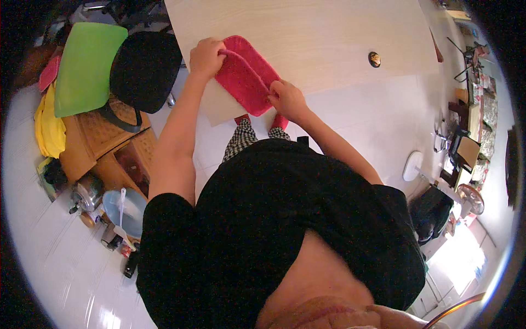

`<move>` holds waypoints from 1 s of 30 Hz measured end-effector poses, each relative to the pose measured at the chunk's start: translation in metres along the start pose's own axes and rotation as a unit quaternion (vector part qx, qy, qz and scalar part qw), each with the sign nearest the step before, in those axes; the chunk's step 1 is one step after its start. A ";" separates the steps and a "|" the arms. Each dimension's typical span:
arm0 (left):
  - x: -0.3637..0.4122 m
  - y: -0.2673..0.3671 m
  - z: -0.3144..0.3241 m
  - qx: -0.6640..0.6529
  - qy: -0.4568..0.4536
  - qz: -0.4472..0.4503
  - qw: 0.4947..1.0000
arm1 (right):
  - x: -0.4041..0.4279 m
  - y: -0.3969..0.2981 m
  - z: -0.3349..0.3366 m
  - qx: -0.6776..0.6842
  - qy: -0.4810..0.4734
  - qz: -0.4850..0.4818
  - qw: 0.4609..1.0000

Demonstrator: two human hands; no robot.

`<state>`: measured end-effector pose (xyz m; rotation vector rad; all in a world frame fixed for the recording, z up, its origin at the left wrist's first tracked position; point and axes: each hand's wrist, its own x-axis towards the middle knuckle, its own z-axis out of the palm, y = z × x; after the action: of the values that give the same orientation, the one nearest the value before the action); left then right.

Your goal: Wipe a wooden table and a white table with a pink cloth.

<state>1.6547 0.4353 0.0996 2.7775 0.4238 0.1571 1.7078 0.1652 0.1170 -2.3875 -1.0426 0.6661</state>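
Observation:
A red cloth point(246, 78), partly folded over on itself, lies at the near edge of a pale wood-look table point(320, 41). Part of the cloth reaches past that edge. My left hand point(206, 57) grips the fold at its upper left end. At the lower right end, my right hand point(285, 96) pinches the same fold between thumb and fingers. The folded edge runs between both hands. Farther right on the table sits a small dark oval object point(374, 59) with a gold-coloured pattern.
Left of the table stands a black chair point(146, 72) beside a green panel point(90, 68). Yellow cloth point(50, 123), a wooden cabinet point(102, 131) and a light blue basin point(125, 211) are farther left. A standing fan point(470, 199) is at the right.

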 end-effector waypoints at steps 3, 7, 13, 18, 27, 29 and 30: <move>-0.002 -0.007 -0.012 -0.157 -0.056 -0.104 0.981 | -0.012 0.003 -0.001 0.116 -0.001 0.024 0.993; 0.028 -0.002 -0.019 -0.168 -0.070 -0.040 0.982 | -0.016 0.023 0.007 0.219 0.060 0.090 0.970; 0.036 0.005 0.010 0.010 0.034 -0.013 0.999 | -0.002 0.034 0.011 0.092 0.073 0.031 0.993; -0.027 0.047 0.008 0.031 0.040 0.085 0.995 | -0.007 0.027 0.001 0.089 0.073 0.066 0.991; -0.134 0.100 0.053 0.002 0.023 0.220 0.975 | -0.002 0.024 -0.008 0.052 0.006 -0.011 0.999; -0.131 0.105 0.053 -0.009 -0.011 0.168 0.986 | -0.005 0.031 -0.009 0.041 0.017 -0.050 0.998; -0.129 0.105 0.052 -0.009 -0.007 0.162 0.987 | -0.008 0.029 -0.014 -0.011 0.004 -0.104 0.995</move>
<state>1.5683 0.2851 0.0783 2.8086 -0.0362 0.2155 1.7264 0.1383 0.1132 -2.2568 -1.2782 0.5724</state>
